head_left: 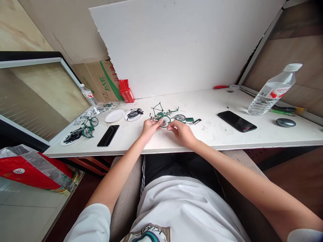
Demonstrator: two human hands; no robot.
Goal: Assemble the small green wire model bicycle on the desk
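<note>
A small green model bicycle wheel (166,121) is pinched at its left side by my left hand (150,127). My right hand (182,131) is at the wheel's right edge, thumb and fingertips pressed together; what they hold, if anything, is too small to make out. Just behind the wheel stands a green model bicycle frame (157,108); whether it is joined to the wheel I cannot tell. Right of my hands lie a loose wheel (180,117), a green flat part (189,119) and a small black part (197,121). A green handlebar piece (173,110) lies behind.
On the left are a black phone (108,135), a white plate (114,116), a plate of black parts (134,114) and an assembled green model bicycle (88,127). To the right stand another phone (237,121), a water bottle (274,90) and a round grey case (286,122).
</note>
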